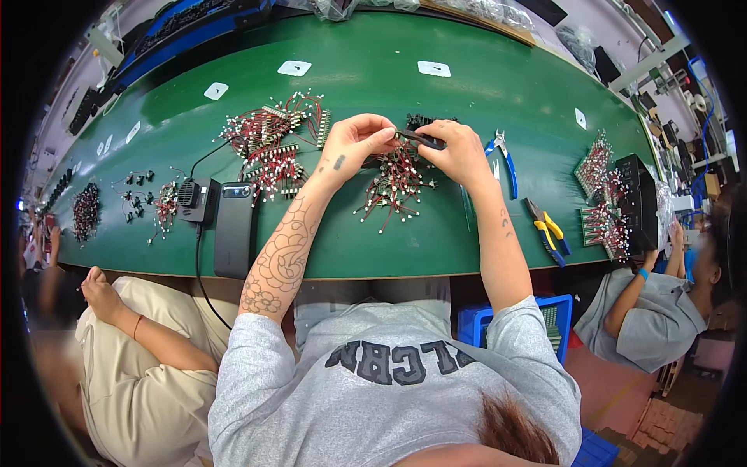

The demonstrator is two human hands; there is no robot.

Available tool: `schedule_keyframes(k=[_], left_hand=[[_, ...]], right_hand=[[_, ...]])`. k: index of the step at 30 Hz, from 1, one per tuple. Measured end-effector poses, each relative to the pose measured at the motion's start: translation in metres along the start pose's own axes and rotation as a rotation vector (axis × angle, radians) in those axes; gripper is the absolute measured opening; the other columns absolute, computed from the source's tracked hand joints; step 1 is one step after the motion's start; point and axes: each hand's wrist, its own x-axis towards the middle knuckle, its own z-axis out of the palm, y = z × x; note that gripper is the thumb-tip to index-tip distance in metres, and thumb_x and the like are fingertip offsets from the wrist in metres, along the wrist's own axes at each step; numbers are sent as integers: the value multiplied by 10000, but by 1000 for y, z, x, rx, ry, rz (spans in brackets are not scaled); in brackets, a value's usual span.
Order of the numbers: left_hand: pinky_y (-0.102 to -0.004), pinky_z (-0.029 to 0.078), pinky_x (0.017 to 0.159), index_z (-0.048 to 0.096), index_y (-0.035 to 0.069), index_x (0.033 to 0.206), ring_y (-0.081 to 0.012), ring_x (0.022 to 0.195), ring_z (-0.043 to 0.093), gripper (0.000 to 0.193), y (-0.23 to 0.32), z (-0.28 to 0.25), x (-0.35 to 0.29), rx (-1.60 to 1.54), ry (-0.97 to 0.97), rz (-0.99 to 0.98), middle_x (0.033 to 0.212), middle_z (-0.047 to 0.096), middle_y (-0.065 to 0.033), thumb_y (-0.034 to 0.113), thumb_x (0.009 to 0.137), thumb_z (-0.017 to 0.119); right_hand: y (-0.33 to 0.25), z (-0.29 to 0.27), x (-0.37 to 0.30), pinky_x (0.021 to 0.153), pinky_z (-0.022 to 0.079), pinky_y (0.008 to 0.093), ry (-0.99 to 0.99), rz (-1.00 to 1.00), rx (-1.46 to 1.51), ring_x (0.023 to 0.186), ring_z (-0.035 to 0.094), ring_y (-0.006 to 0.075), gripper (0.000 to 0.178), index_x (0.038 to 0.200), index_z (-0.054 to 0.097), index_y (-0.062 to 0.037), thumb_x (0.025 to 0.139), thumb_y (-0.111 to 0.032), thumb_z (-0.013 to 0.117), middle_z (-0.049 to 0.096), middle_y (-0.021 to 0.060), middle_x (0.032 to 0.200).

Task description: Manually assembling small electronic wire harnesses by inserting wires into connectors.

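My left hand (356, 142) and my right hand (457, 152) meet over the green table (436, 226), both pinching a small black connector strip (420, 139) with red wires hanging from it. Under and between the hands lies a loose pile of red-wired parts with white tips (393, 187). A small dark cluster of parts (424, 121) sits just beyond the fingers.
A bigger heap of red wire assemblies (272, 144) lies to the left, beside a dark phone (234, 227) and a small black fan (194, 198) with a cable. Blue-handled cutters (506, 159) and yellow-blue pliers (547, 229) lie to the right. Other people sit at both sides.
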Motion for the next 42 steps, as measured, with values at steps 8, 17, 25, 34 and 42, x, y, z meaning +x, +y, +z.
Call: schedule_keyframes(k=[8, 17, 25, 34, 42], left_hand=[[-234, 572, 817, 652, -17, 1050, -159, 880, 687, 189, 7, -7, -2, -14, -95, -143, 936, 692, -107, 110, 911, 675], [-244, 583, 806, 654, -28, 1063, -168, 864, 699, 204, 18, 4, -6, 14, -65, -107, 920, 702, -118, 93, 902, 683], [-240, 591, 780, 671, -35, 1097, -181, 846, 713, 234, 7, 2, -3, -35, -47, -45, 914, 714, -132, 58, 884, 697], [-234, 593, 773, 668, -35, 1139, -176, 832, 712, 274, -1, 7, -3, -43, -4, -18, 918, 718, -136, 74, 888, 696], [-216, 579, 722, 695, -25, 1097, -144, 804, 692, 223, 14, 1, -3, 52, -14, -74, 895, 709, -106, 97, 914, 660]], right_hand=[[1, -3, 1, 575, 464, 302, -228, 202, 233, 581, 567, 204, 254, 943, 752, -40, 763, -211, 699, 710, 65, 739], [-5, -6, 2, 545, 435, 277, -201, 245, 319, 560, 519, 159, 263, 954, 743, -9, 776, -193, 689, 680, 56, 689], [-4, -6, 2, 542, 424, 257, -217, 245, 396, 572, 510, 128, 256, 944, 735, 17, 784, -171, 668, 669, 44, 678], [-2, -8, 3, 545, 420, 243, -274, 303, 425, 585, 506, 117, 253, 946, 732, 21, 779, -154, 657, 663, 40, 676], [2, 0, 2, 589, 452, 259, -176, 143, 535, 622, 565, 148, 269, 973, 721, 24, 749, -117, 675, 711, 67, 771]])
